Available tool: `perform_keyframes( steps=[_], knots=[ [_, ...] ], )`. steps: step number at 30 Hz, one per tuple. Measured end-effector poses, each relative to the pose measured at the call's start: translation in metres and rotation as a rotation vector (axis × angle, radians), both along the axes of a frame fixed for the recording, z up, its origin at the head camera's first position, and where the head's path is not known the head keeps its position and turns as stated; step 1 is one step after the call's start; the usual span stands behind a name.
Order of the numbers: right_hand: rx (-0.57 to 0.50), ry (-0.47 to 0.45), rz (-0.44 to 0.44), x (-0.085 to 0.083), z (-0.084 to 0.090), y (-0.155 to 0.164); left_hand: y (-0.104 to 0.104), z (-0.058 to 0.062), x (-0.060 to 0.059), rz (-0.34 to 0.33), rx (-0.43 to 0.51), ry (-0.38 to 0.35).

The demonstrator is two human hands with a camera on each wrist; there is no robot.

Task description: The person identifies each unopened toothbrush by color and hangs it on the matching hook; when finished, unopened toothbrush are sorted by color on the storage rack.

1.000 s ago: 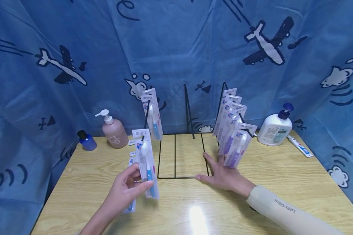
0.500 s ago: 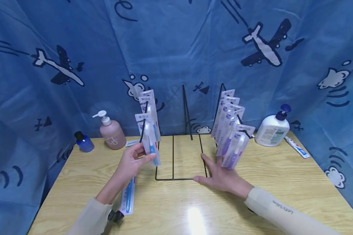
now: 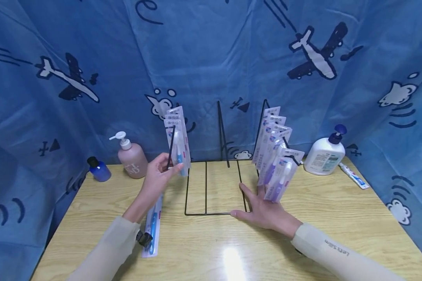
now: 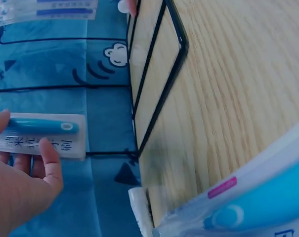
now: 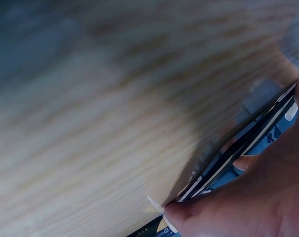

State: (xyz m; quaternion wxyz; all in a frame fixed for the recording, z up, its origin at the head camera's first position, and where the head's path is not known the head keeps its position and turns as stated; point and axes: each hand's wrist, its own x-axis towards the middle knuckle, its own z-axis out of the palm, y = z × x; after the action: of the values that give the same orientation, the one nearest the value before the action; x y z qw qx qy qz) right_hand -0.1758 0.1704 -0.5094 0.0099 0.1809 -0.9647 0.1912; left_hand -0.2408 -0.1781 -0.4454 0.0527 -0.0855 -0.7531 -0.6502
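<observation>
Blue cloth printed with planes and clouds (image 3: pixel 211 50) hung behind and around a pale wooden table (image 3: pixel 337 218). At the table's far left, about ten o'clock, stood a small blue bottle (image 3: pixel 98 170), and just right of it a pink pump bottle (image 3: pixel 131 156). A packaged blue toothbrush (image 3: pixel 152 230) lay flat on the table beside the left forearm, at about eight o'clock. The left hand (image 3: pixel 157 177) was raised at the left arm of a black wire rack (image 3: pixel 211 187), its thumb and fingers pinching the lower end of a blue toothbrush pack (image 3: pixel 177 146) held up against that arm; a second such pack hung just behind it. The left wrist view showed the fingers (image 4: pixel 50 163) curled round the card's edge. At the centre, the rack's flat base lay on the wood. The right hand (image 3: pixel 263 210) rested palm down at the base's near right corner, fingers straight and spread, holding nothing. Just above it, a fan of purple toothbrush packs (image 3: pixel 276 156) hung from the rack's right arm. Toward two o'clock stood a white pump bottle (image 3: pixel 325 154), with a toothpaste tube (image 3: pixel 354 175) lying beside it.
</observation>
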Motion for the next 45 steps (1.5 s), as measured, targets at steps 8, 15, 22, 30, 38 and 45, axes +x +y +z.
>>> perform_keyframes(
  steps=[8, 15, 22, 30, 38, 45],
  knots=[
    [-0.006, -0.006, 0.002, 0.0, -0.001, -0.001, -0.006, -0.011, -0.004, 0.001, 0.058, 0.02],
    [0.008, -0.019, -0.007, 0.0, 0.002, -0.001, -0.018, -0.019, 0.008, 0.033, 0.075, 0.044],
    [-0.001, 0.022, 0.015, 0.001, 0.001, -0.002, -0.032, -0.025, 0.04, 0.106, 0.049, -0.068],
    [0.004, 0.007, 0.005, 0.001, 0.002, -0.002, -0.049, -0.037, 0.082, 0.233, -0.088, -0.254],
    [0.017, -0.028, -0.006, 0.0, 0.001, -0.001, -0.048, -0.043, 0.108, 0.247, -0.368, -0.381],
    [-0.018, -0.017, 0.004, 0.0, 0.001, -0.001, -0.05, -0.046, 0.114, 0.204, -0.503, -0.419]
  ],
)
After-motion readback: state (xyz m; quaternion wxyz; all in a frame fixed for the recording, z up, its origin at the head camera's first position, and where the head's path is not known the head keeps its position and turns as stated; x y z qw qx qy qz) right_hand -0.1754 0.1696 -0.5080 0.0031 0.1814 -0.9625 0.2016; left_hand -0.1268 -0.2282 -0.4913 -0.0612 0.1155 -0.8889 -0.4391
